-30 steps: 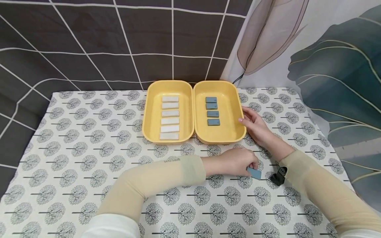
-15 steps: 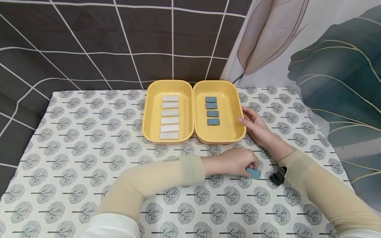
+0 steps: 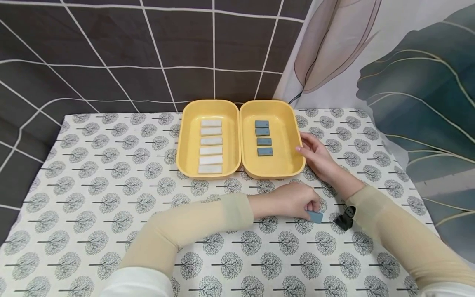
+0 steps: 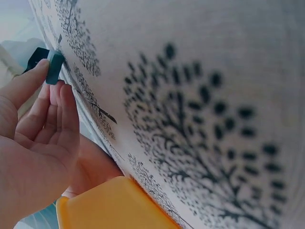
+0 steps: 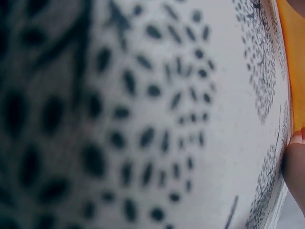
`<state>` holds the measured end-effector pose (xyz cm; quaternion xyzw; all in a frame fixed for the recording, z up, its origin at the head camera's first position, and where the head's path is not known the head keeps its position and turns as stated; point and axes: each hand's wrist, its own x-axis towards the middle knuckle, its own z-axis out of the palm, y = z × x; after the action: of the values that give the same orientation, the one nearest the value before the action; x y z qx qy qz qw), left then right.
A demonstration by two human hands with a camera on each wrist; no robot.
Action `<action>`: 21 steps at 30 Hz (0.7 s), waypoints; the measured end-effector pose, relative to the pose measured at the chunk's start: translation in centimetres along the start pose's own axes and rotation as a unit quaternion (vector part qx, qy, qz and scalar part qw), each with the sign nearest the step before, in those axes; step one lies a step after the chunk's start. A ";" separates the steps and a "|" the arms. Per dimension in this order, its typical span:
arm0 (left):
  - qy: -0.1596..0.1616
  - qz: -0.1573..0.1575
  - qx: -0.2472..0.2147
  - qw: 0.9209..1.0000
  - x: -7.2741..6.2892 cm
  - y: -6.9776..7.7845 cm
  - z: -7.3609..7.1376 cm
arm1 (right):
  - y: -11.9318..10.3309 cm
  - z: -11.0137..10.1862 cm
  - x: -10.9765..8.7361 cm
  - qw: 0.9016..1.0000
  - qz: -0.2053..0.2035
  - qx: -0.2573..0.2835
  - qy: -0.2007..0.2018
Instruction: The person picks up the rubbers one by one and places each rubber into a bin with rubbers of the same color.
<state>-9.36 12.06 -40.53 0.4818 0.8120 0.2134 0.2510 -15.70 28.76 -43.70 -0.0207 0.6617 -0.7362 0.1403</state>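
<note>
Between thumb and fingers, my left hand (image 3: 295, 201) pinches a small blue rectangular block (image 3: 315, 217) low over the tablecloth, in front of the right yellow tray (image 3: 272, 171). Seen from the left wrist, the thumb presses on the thick block (image 4: 55, 67) near the cloth. My right hand (image 3: 314, 156) grips the right wall of that tray, its thumb over the rim and its fingers outside. Inside lie several blue blocks (image 3: 264, 141) in a column. In the right wrist view only part of the hand (image 5: 295, 162) shows, beside the yellow wall.
Touching it on the left is a second yellow tray (image 3: 180, 152), with several white blocks (image 3: 211, 150) in a column. A black device (image 3: 345, 218) sits at the right wrist. A dark gridded cloth (image 3: 122, 49) hangs behind the table, a patterned curtain (image 3: 438, 95) at the right.
The block in my left hand has turned slightly and lies more level, with less of it showing. My right hand keeps its hold on the tray.
</note>
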 end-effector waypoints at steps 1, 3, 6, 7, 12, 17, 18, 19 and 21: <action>0.002 0.000 -0.004 1.000 -0.1 0.0 0.0 | 0.0 0.0 0.0 1.000 0.001 0.002 0.000; 0.003 -0.001 -0.010 1.000 -0.2 0.0 -0.1 | 0.0 0.0 0.0 1.000 0.003 0.001 0.001; 0.005 0.005 -0.017 1.000 -0.5 0.0 -0.2 | 0.1 0.1 0.1 1.000 0.002 0.004 0.000; 0.005 0.008 -0.018 1.000 -0.5 0.0 -0.3 | 0.1 0.1 0.1 1.000 0.001 0.004 0.000; 0.009 0.008 -0.011 1.000 -1.1 -0.2 -0.6 | 0.1 0.0 0.0 1.000 -0.002 0.009 -0.003; 0.029 0.001 -0.013 0.999 -1.9 -0.7 -0.9 | 0.1 -0.1 0.0 1.000 -0.003 0.007 -0.004; 0.034 0.000 -0.015 0.999 -2.1 -0.8 -1.0 | 0.0 -0.1 -0.1 1.000 -0.004 0.005 -0.004; 0.040 -0.003 -0.016 0.999 -2.4 -1.0 -1.1 | 0.0 0.0 0.0 1.000 -0.004 0.004 -0.004; 0.051 -0.013 -0.019 0.998 -2.9 -1.2 -1.5 | 0.0 0.1 0.0 1.000 -0.004 0.002 -0.006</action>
<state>-9.89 8.77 -39.48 0.4545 0.8260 0.2498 0.2208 -15.71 28.70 -43.68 -0.0272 0.6594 -0.7379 0.1412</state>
